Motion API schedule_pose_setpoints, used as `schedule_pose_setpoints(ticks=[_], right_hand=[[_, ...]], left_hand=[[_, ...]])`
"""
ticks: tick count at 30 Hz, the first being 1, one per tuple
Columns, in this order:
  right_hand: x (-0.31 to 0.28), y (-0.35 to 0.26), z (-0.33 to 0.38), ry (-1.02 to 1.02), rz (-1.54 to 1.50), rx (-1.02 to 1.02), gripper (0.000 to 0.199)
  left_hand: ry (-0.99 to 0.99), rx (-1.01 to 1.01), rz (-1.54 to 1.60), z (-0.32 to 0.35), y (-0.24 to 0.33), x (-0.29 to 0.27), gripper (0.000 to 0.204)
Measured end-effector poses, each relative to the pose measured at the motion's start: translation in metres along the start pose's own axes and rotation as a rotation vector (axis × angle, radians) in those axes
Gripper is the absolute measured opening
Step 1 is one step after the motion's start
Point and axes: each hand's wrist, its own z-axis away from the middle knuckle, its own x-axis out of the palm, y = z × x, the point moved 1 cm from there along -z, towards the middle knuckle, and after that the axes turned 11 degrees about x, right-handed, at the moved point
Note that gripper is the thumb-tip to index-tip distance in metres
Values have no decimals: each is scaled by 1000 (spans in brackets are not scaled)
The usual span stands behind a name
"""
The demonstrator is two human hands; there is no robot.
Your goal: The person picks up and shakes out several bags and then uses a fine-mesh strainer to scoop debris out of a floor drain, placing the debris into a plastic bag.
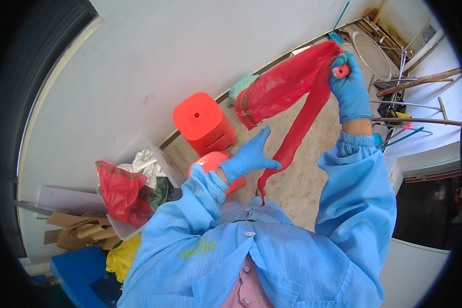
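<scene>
A long red mesh net bag [287,87] hangs stretched in front of me. My right hand [350,87], in a blue glove, is raised and closed on the bag's upper end together with a small red handle-like piece. The bag's narrow twisted tail runs down to my chest. My left hand [249,156], also blue-gloved, is held flat with fingers spread, its thumb touching the tail of the net about halfway down. Both sleeves are light blue.
A red plastic stool [204,122] stands by the white wall, a second red item partly hidden under my left wrist. At left lie a clear bin [138,154] with cloths, a red net bag [120,190], cardboard and a blue crate [82,274]. Poles and racks crowd the upper right.
</scene>
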Motion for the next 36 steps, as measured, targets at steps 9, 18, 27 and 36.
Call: schedule_pose_setpoints(ticks=[9,18,27,36], right_hand=[[19,-55,-12,-111,7,-157,13],[-40,-70,36,439,1292,-583,34],[-42,77,120,86,1132,-114,29],[-65,137,145,5,1027,109,47]], left_hand=[[-91,-306,298,21,-66,24,42],[534,-160,1497,6,33,-100,36],[693,-174,1589,-10,31,-107,30],[933,-79,1700,-39,-11,-116,33]])
